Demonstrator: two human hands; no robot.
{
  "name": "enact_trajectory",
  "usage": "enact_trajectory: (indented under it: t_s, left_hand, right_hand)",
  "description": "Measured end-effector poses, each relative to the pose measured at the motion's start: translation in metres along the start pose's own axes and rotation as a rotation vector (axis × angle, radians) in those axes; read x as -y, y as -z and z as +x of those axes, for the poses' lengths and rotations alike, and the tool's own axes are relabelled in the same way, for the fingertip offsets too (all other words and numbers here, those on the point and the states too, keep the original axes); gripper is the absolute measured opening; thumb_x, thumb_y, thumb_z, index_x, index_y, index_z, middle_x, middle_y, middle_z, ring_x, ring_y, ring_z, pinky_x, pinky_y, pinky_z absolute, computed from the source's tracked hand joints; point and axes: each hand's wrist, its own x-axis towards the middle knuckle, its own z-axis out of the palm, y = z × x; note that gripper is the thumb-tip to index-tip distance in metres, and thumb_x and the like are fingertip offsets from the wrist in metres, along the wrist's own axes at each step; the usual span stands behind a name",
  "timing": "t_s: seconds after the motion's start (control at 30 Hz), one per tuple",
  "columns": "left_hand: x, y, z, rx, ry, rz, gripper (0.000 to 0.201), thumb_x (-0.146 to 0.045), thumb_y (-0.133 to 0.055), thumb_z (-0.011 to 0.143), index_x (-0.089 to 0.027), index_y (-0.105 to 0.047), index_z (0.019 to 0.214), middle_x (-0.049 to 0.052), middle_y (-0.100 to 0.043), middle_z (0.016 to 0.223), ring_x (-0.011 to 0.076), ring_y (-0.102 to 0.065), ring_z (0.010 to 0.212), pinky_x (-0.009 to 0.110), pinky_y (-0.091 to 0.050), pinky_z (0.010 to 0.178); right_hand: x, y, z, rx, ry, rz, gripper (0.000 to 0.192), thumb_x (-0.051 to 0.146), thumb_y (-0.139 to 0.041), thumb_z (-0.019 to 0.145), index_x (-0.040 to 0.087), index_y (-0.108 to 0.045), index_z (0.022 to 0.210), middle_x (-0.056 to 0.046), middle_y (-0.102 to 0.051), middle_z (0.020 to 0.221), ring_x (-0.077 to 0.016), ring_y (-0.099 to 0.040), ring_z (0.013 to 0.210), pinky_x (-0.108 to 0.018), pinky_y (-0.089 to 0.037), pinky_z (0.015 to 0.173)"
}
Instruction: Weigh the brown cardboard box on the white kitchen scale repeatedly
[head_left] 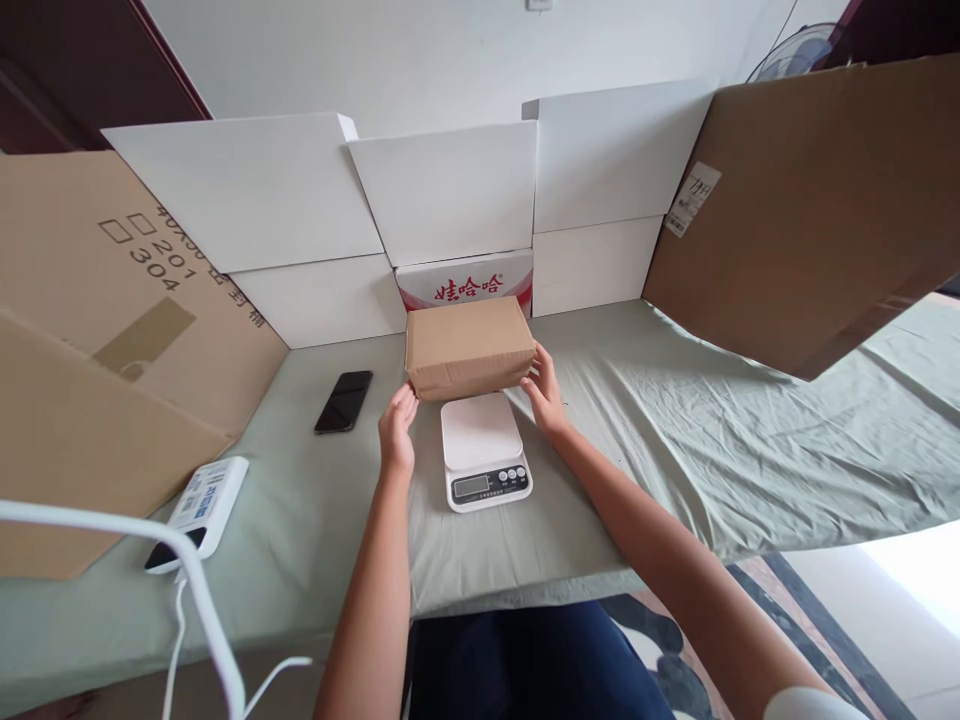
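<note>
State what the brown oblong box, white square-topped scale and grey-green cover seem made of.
Brown oblong box: matte cardboard, by its folded edges. White square-topped scale: probably smooth plastic, by its rounded corners. Grey-green cover: likely dull fabric, by its soft wrinkles.

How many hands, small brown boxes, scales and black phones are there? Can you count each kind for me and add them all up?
Hands: 2, one left hand and one right hand
Small brown box: 1
Scale: 1
Black phone: 1
Total: 5
</note>
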Motion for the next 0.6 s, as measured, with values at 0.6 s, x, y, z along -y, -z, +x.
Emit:
enact_trajectory:
  t_s: [0.6]
  left_hand:
    - [-0.003, 0.042, -0.122, 0.036, -0.130, 0.200, 0.056, -0.048, -0.061, 0.091, -0.014, -0.067, 0.135, 0.017, -0.065, 0.141, 0.0347, -0.056, 0.137, 0.049, -0.043, 0.117]
  right_hand:
    - [0.044, 0.027, -0.093, -0.007, -0.024, -0.027, 0.057, 0.056, -0.051, 0.097, 0.038, -0.036, 0.149, -0.008, -0.044, 0.150, -0.0303, -0.050, 0.134, -0.055, -0.044, 0.113]
